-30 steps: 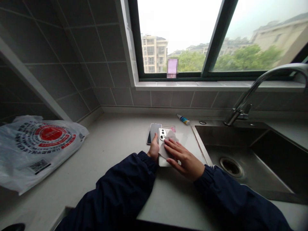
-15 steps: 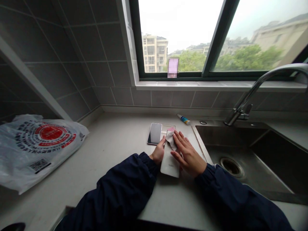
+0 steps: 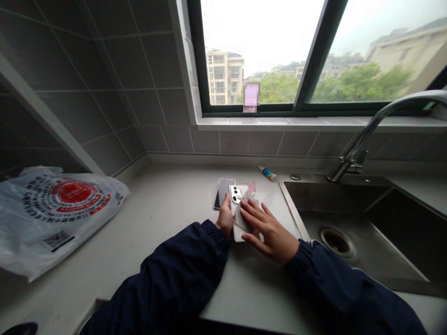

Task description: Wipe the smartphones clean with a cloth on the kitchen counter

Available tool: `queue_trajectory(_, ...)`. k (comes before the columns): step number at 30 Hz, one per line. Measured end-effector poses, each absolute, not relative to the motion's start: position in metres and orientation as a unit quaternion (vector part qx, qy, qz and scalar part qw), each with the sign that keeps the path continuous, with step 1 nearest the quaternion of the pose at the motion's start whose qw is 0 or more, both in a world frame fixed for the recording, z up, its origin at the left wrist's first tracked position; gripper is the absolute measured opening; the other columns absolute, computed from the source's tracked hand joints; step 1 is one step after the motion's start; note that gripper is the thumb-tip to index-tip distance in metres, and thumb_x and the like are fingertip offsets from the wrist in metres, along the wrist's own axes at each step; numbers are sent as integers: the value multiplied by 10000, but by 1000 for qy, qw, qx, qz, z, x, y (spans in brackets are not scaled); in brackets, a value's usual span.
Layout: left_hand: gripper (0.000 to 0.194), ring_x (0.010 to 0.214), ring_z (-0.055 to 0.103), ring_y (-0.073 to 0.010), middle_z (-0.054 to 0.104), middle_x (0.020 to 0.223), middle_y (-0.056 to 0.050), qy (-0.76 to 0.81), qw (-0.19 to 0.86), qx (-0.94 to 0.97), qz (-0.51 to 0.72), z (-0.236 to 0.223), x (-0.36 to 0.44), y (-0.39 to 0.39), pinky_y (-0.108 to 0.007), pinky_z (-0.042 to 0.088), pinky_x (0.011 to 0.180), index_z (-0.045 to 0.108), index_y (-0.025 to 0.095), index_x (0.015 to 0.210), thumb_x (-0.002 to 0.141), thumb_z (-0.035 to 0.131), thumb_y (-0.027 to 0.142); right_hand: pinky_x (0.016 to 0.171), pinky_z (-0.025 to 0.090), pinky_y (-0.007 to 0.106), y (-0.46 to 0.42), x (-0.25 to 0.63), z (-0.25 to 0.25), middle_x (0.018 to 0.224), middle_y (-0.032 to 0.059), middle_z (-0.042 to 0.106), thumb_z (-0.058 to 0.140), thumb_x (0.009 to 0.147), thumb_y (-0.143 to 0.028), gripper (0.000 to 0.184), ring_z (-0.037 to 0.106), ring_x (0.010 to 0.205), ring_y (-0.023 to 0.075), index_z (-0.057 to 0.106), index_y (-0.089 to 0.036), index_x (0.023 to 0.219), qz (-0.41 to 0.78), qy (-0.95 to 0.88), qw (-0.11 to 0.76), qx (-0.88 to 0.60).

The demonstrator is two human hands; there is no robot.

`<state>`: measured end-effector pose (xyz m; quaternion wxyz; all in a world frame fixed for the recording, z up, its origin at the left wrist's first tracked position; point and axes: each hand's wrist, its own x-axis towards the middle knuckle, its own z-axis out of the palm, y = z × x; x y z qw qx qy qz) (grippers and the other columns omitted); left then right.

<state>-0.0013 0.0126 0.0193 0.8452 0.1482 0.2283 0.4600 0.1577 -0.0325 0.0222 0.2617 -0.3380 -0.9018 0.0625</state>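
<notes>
A white phone (image 3: 236, 195) lies back side up on the counter (image 3: 167, 209), its camera bump at the far end. My left hand (image 3: 225, 217) grips its left edge. My right hand (image 3: 267, 228) lies flat, fingers stretched out, pressing a small grey cloth (image 3: 242, 215) onto the phone's back. A second phone (image 3: 223, 190) with a dark screen lies just to the left and partly behind the white one. A clear case with a pink bit (image 3: 250, 186) shows beyond them.
A steel sink (image 3: 349, 223) with its tap (image 3: 363, 135) is to the right. A small tube (image 3: 266, 172) lies by the back wall. A white plastic bag (image 3: 52, 214) with red print sits at the left. Tiled walls and a window ledge (image 3: 314, 123) close the back.
My right hand slid the cloth from the phone's far end back toward me, which uncovered the camera bump. The white phone shifted slightly to the left, over the dark phone's edge.
</notes>
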Motion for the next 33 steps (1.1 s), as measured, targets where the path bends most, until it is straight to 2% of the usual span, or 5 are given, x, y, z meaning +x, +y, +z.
queue_trajectory(8, 881, 1026, 689, -376, 731, 994, -230, 212, 866, 174, 418, 10, -4, 16, -518, 466, 1012, 643, 13, 1247, 954, 201, 717, 1119, 517, 473, -37, 152, 20, 1372, 131, 662, 537, 994, -216, 377, 571, 1350, 265, 638, -196, 1357, 69, -859, 400, -313)
queue_trajectory(12, 878, 1062, 681, -385, 723, 1038, -237, 202, 883, 167, 390, 11, -6, 16, -545, 450, 1022, 614, 20, 1303, 964, 168, 698, 1151, 484, 485, -33, 154, 17, 1476, 133, 573, 533, 992, -224, 413, 500, 1411, 276, 608, -186, 1397, 74, -860, 383, -329)
queue_trajectory(16, 797, 1182, 641, -350, 703, 1196, -220, 171, 883, 157, 408, 17, -4, 15, -486, 405, 1094, 540, 34, 1419, 1001, 191, 616, 1172, 417, 565, -28, 158, 16, 1544, 148, 489, 531, 999, -268, 489, 432, 1454, 311, 520, -197, 1483, 59, -855, 362, -367)
queue_trajectory(24, 634, 1128, 677, -321, 739, 1152, -158, 194, 882, 173, 392, 16, 2, 12, -428, 442, 1063, 557, 84, 1428, 1038, 267, 490, 1178, 299, 651, -21, 164, 10, 1663, 164, 237, 487, 1027, -397, 694, 181, 1550, 321, 181, -227, 1627, 36, -845, 326, -423)
queue_trajectory(33, 622, 1106, 686, -318, 731, 1176, -154, 173, 893, 213, 356, 11, 3, 8, -436, 462, 1042, 574, 127, 1423, 1024, 313, 526, 1195, 268, 639, -23, 164, 15, 1685, 139, 186, 496, 1018, -420, 743, 154, 1558, 328, 111, -268, 1635, 44, -852, 331, -403)
